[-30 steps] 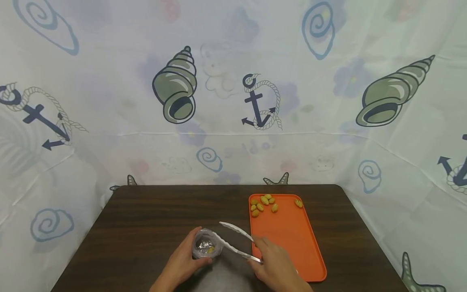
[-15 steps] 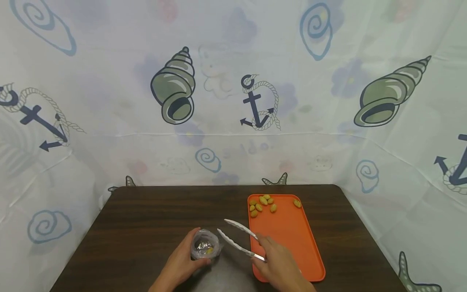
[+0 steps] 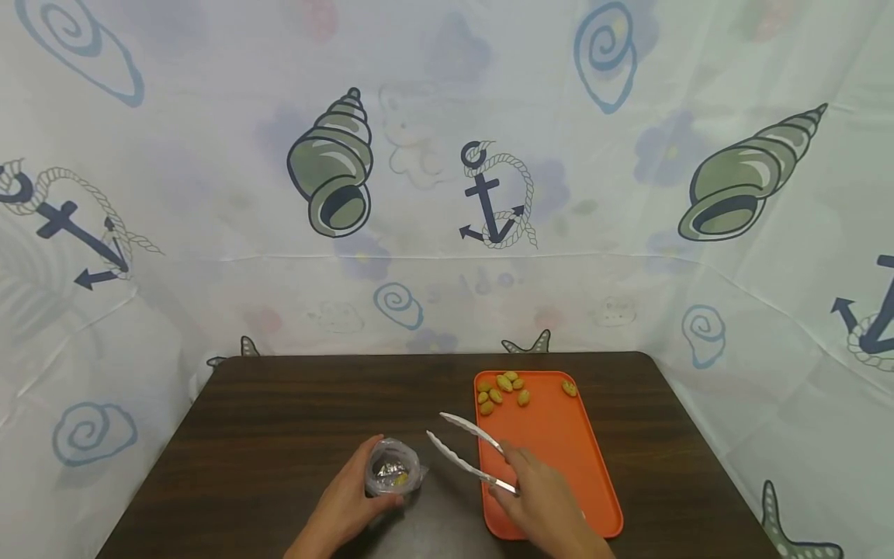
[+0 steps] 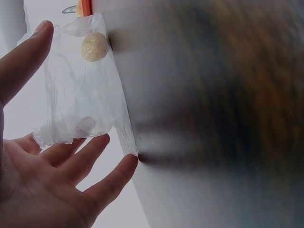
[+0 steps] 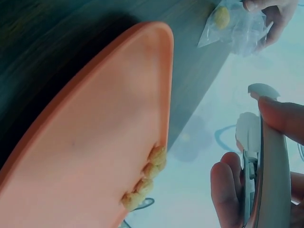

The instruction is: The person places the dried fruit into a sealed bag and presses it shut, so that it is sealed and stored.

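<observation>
L hand [image 3: 349, 497] is wrapped round the clear plastic bag [image 3: 386, 468], thumb one side, fingers the other, keeping it upright w/ its mouth up on the dark wood-grain surface [image 3: 314, 411]. L wrist view gives us a single yellowish lump [image 4: 94, 47] inside, low down in the bag, on the tray side. Over to the R hand [image 3: 538, 497]: it's got the tongs [image 3: 457, 460] gripped btwn thumb & fingers, handle ends in the palm, arms spread well apart, pale scalloped tips over the surface btwn bag & tray, near the bag but not touching it. That hand itself is above the near part of the orange tray [image 3: 548, 431], which lies flat to the right of the bag. On it, yellow-brown lumps [image 3: 504, 383] bunch up in the far left corner, w/ one loner [image 3: 569, 388] by the far right corner. Behind it all, a pale cloth backdrop [image 3: 244, 155] w/ printed shells & anchors.
</observation>
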Demonstrator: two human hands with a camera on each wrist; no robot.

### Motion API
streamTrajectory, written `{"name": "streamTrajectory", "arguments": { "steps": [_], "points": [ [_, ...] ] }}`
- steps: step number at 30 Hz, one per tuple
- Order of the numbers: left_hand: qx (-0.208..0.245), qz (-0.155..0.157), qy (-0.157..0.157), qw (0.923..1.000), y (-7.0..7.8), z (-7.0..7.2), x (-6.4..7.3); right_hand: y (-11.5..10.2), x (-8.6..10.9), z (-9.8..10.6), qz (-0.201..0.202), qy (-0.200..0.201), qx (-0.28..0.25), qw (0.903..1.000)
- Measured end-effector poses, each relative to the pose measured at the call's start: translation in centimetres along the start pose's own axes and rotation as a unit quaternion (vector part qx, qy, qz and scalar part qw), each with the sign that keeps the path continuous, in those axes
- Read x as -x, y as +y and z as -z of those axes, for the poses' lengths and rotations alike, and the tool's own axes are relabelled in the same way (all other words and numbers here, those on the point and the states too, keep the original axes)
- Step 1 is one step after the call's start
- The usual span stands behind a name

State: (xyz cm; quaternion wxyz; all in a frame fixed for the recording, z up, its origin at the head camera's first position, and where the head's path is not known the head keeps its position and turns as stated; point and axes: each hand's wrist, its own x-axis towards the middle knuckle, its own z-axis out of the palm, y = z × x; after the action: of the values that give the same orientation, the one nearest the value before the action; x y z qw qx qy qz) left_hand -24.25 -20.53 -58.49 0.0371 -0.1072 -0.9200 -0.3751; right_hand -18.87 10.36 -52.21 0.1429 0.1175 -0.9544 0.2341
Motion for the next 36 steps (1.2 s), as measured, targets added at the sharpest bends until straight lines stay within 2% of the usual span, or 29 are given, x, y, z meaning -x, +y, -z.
{"name": "streamTrajectory", "arguments": {
  "steps": [5, 18, 26, 36],
  "points": [
    [0.003, 0.002, 0.001, 1.0000, 0.0, 0.0, 0.0, 0.3, -0.1, 0.3, -0.014, 0.000, 0.004, 0.9999],
    [-0.001, 0.011, -0.008, 0.9999, 0.2, 0.2, 0.0, 1.0, -0.7, 0.4, -0.015, 0.034, 0.039, 0.9986],
    [-0.002, 0.013, -0.009, 0.9999, 0.2, 0.2, 0.0, 1.2, -1.1, 0.6, -0.051, 0.006, 0.043, 0.9978],
    [0.001, 0.018, -0.012, 0.9998, 0.2, 0.2, 0.0, 2.2, -1.2, 0.4, -0.056, 0.002, 0.033, 0.9979]
  ]
}}
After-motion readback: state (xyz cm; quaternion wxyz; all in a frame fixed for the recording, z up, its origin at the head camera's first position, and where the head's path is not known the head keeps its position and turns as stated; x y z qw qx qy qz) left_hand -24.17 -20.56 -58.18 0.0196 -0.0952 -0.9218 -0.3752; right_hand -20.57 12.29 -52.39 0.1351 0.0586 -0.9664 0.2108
